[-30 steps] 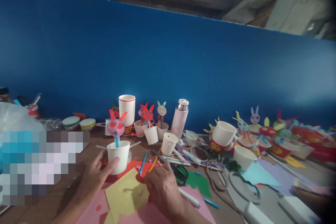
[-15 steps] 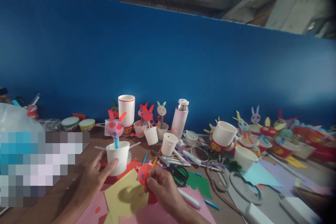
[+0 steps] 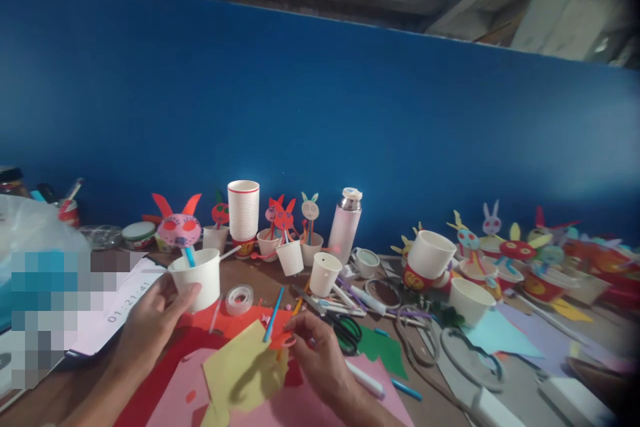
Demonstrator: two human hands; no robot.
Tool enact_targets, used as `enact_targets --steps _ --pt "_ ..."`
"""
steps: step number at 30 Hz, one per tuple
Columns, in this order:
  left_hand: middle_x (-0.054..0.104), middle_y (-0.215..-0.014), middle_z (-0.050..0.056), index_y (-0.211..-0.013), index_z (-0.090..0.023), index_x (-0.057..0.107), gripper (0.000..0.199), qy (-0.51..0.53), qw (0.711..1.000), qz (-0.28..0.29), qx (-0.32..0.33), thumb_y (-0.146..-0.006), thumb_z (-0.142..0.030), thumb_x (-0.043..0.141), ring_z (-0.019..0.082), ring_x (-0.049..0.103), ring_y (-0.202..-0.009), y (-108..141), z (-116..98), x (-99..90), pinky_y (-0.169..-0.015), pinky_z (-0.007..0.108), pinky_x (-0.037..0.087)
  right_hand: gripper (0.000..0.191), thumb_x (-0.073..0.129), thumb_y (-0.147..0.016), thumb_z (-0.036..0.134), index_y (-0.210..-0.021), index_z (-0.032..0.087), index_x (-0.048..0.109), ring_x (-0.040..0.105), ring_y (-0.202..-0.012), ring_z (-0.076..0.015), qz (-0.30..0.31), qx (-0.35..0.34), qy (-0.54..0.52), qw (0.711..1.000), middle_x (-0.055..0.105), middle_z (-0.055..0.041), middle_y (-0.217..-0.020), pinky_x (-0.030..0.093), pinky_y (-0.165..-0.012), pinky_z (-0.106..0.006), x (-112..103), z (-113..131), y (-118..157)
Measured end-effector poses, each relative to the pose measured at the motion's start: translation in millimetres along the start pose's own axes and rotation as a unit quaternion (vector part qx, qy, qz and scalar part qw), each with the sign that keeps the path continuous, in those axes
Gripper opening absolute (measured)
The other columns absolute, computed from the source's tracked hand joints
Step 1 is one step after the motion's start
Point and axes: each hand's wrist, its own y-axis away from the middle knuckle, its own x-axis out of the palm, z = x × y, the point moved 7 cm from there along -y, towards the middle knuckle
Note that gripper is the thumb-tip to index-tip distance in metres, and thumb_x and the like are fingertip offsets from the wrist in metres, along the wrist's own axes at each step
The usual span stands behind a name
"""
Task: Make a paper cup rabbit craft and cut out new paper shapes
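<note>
My left hand is closed around the left side of a white paper cup, thumb on its front. A pink paper animal face with red ears and red eyes stands in that cup on a blue stem. Low in the middle, my right hand pinches a small orange-red paper piece, now seen nearly edge-on. Under it lies a yellow paper sheet on pink paper. Close by are a clear tape roll and black-handled scissors.
A stack of paper cups, a pink thermos and several animal-face cups line the blue partition. Cables, a white marker and green paper lie right. A plastic bag is at far left.
My left hand has moved the cup left and tilted it, uncovering the tape roll. In my right hand the orange-red piece, which faced me with blue marks, has turned edge-on.
</note>
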Motion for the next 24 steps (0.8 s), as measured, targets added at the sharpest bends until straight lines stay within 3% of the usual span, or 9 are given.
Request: enact_targets --steps 6,12,17,21,24 --pt "0.068 -0.103 0.006 -0.102 -0.022 0.056 0.048 -0.006 0.999 -0.033 -0.008 -0.065 -0.052 0.063 0.027 0.063 -0.096 -7 8 -13.3 -0.079 0.032 0.050 0.019 0.051 -0.071 0.011 -0.078 0.015 0.068 0.056 -0.062 -0.0126 0.024 -0.032 0.052 0.998 0.065 -0.0014 -0.068 0.042 -0.057 -0.020 8 1 7" --pt "0.071 -0.079 0.001 -0.093 -0.021 0.058 0.038 -0.085 0.995 -0.044 -0.032 -0.068 -0.048 0.064 0.025 0.068 -0.078 -4 11 -12.0 -0.068 0.029 0.053 0.027 0.050 -0.067 0.007 -0.078 0.020 0.071 0.060 -0.068 -0.0148 0.080 -0.054 0.121 0.988 0.068 -0.0012 -0.073 0.043 -0.063 -0.021 23 4 21" --pt "0.072 -0.080 0.003 -0.089 -0.021 0.058 0.039 -0.164 0.984 -0.051 -0.045 -0.067 -0.053 0.062 0.030 0.068 -0.080 -6 18 -13.0 -0.072 0.037 0.052 0.022 0.054 -0.070 0.014 -0.080 0.024 0.070 0.061 -0.070 -0.0180 0.097 -0.033 0.118 0.988 0.069 -0.0019 -0.076 0.042 -0.059 -0.023 25 -2 28" --pt "0.074 -0.079 0.003 -0.086 -0.021 0.060 0.039 -0.179 0.983 -0.032 -0.025 -0.066 -0.054 0.063 0.033 0.068 -0.083 -7 24 -9.2 -0.072 0.039 0.052 0.018 0.052 -0.075 0.020 -0.082 0.025 0.068 0.062 -0.065 -0.0177 0.139 -0.015 0.088 0.986 0.068 -0.0003 -0.068 0.042 -0.055 -0.023 30 2 35" --pt "0.075 -0.079 0.002 -0.088 -0.020 0.061 0.036 -0.155 0.988 -0.014 0.010 -0.069 -0.050 0.061 0.028 0.069 -0.081 -10 25 -3.2 -0.069 0.033 0.055 0.019 0.052 -0.077 0.024 -0.087 0.027 0.067 0.063 -0.069 -0.0180 0.114 -0.010 0.083 0.990 0.068 0.0000 -0.072 0.041 -0.054 -0.022 27 8 38"
